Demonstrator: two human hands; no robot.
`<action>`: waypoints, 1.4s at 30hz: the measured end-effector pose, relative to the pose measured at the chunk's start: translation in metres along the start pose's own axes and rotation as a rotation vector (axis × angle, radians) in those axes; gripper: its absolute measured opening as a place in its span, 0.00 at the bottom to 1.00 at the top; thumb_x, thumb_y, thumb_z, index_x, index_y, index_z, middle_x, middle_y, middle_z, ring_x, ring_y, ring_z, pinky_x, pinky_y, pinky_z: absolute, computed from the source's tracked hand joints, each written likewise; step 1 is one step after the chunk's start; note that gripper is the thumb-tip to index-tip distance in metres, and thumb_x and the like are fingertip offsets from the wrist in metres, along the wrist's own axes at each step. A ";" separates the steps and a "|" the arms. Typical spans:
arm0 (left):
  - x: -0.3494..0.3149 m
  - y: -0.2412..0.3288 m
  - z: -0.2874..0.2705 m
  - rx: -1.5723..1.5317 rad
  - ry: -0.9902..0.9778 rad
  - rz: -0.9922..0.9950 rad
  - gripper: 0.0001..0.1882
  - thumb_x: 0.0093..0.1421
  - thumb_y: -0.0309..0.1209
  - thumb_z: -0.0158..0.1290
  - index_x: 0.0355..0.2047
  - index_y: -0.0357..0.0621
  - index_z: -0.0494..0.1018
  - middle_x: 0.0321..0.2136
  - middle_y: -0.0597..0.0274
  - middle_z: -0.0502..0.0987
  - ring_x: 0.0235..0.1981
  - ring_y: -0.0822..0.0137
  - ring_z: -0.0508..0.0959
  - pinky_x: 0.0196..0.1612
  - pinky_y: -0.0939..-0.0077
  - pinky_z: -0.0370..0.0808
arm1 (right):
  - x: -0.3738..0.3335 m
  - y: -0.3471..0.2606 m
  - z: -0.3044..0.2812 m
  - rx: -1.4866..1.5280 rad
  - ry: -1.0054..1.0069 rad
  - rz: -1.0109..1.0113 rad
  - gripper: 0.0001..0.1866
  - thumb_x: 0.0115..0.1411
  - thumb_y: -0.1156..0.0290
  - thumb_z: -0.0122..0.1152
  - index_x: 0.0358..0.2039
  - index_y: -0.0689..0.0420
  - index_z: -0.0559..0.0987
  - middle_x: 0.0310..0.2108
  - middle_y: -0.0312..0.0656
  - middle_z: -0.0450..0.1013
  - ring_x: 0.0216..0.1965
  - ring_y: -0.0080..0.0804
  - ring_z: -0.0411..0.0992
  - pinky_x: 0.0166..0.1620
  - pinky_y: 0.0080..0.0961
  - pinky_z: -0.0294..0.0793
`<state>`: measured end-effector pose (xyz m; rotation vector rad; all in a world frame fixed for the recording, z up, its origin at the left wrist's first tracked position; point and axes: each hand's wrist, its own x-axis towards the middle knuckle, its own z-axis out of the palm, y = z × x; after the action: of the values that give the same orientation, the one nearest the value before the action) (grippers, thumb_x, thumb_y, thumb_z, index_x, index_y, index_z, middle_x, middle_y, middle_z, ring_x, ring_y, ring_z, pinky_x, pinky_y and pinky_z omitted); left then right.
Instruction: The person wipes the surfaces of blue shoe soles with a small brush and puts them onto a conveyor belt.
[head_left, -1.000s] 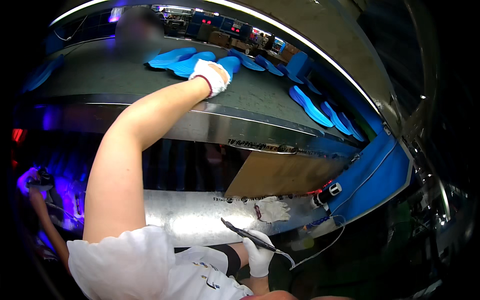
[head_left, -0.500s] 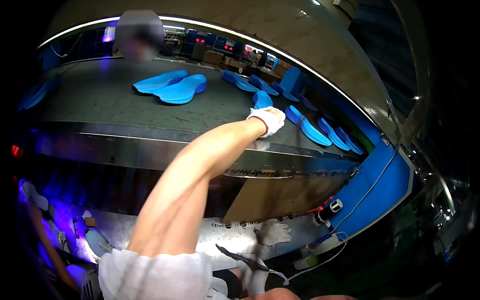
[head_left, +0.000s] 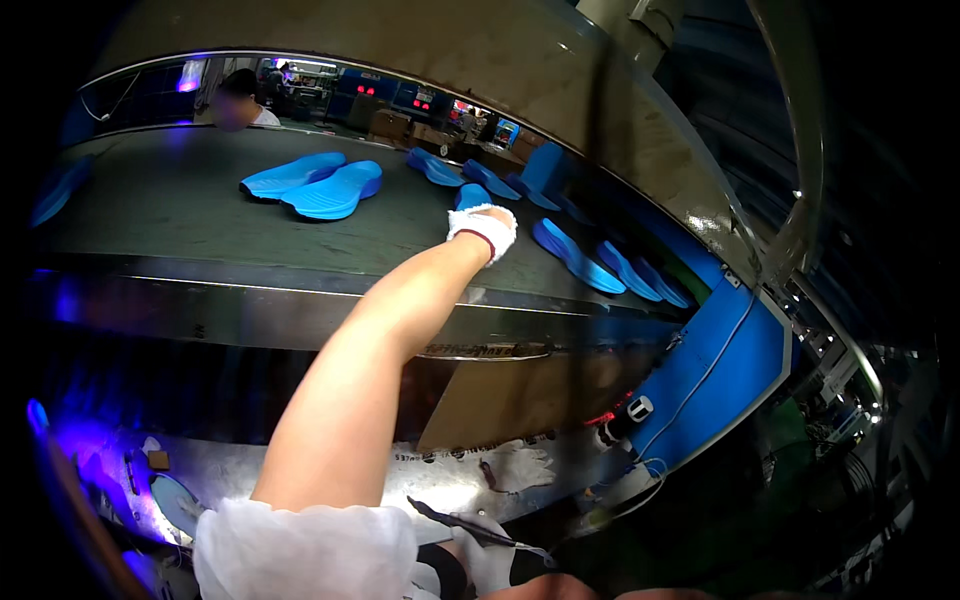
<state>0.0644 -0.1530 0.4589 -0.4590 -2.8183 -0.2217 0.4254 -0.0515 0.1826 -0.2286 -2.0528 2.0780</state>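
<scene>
My left arm, bare below a short white sleeve, stretches up over the dark conveyor belt [head_left: 170,200]. My left hand [head_left: 487,230], in a white glove with bare fingertips, is closed at the near end of a blue shoe sole [head_left: 473,196]. The hand covers that end and hides part of the fingers. Right of it lies a longer blue sole [head_left: 578,258], with several more toward the belt's right end. Two blue soles [head_left: 335,192] rest overlapping on the left half of the belt. My right hand does not show.
Below the belt, a metal bench [head_left: 430,480] carries a white glove [head_left: 518,467]. A dark slim tool [head_left: 470,525] crosses near the lower edge. A blue side panel [head_left: 720,370] with a cable stands right. Beyond the belt is another person [head_left: 238,105]. A hood overhangs the belt.
The whole view has shifted, so the belt and soles sit further left in the picture. My left hand stays at the same blue sole, covering slightly more of it.
</scene>
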 end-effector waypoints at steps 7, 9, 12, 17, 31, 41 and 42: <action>-0.088 -0.012 -0.006 -0.201 0.122 0.199 0.10 0.56 0.30 0.53 0.38 0.45 0.76 0.36 0.55 0.79 0.38 0.57 0.79 0.39 0.61 0.76 | 0.002 0.001 -0.014 -0.222 0.184 -0.300 0.11 0.52 0.77 0.61 0.37 0.65 0.76 0.31 0.43 0.75 0.33 0.29 0.73 0.38 0.23 0.72; -0.141 -0.020 -0.007 -0.546 0.353 0.433 0.08 0.57 0.30 0.52 0.36 0.42 0.74 0.32 0.54 0.78 0.35 0.56 0.78 0.38 0.60 0.74 | 0.000 -0.005 -0.021 -0.055 0.263 -0.133 0.10 0.57 0.75 0.57 0.39 0.64 0.74 0.29 0.41 0.74 0.26 0.23 0.70 0.28 0.18 0.69; -0.259 -0.037 -0.013 -0.737 0.472 0.556 0.04 0.57 0.27 0.51 0.31 0.41 0.73 0.29 0.53 0.76 0.32 0.54 0.76 0.37 0.61 0.74 | 0.000 0.004 -0.017 0.231 0.329 -0.145 0.10 0.60 0.74 0.52 0.42 0.63 0.71 0.31 0.41 0.73 0.24 0.21 0.68 0.23 0.15 0.67; -0.361 -0.032 0.130 -0.768 0.428 0.886 0.13 0.49 0.20 0.56 0.36 0.35 0.72 0.36 0.49 0.75 0.44 0.51 0.75 0.46 0.62 0.74 | -0.007 -0.003 -0.034 0.230 0.401 -0.138 0.13 0.64 0.67 0.50 0.45 0.62 0.70 0.38 0.41 0.70 0.33 0.24 0.69 0.22 0.12 0.66; -0.365 -0.051 0.268 -2.187 -0.667 -0.596 0.40 0.60 0.59 0.37 0.60 0.37 0.55 0.56 0.48 0.64 0.50 0.56 0.70 0.54 0.62 0.67 | 0.014 0.006 -0.023 0.387 0.463 -0.003 0.11 0.61 0.74 0.55 0.43 0.63 0.73 0.29 0.35 0.71 0.26 0.18 0.70 0.21 0.12 0.66; -0.345 0.004 0.285 -2.648 -1.256 -0.896 0.49 0.54 0.72 0.28 0.57 0.42 0.62 0.45 0.33 0.71 0.38 0.37 0.75 0.42 0.41 0.74 | 0.013 0.030 -0.014 0.271 0.454 0.114 0.07 0.57 0.76 0.57 0.37 0.61 0.75 0.23 0.34 0.69 0.20 0.18 0.66 0.21 0.16 0.65; -0.347 0.012 0.277 -2.638 -1.238 -0.845 0.48 0.55 0.71 0.28 0.57 0.41 0.62 0.45 0.34 0.71 0.39 0.37 0.75 0.44 0.38 0.72 | 0.017 0.031 -0.018 0.217 0.448 0.114 0.07 0.57 0.77 0.58 0.37 0.62 0.75 0.22 0.35 0.70 0.21 0.18 0.67 0.21 0.16 0.66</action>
<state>0.3169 -0.1882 0.0946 -0.2633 0.2041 1.9517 0.4122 -0.0304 0.1522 -0.7150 -1.5742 2.0579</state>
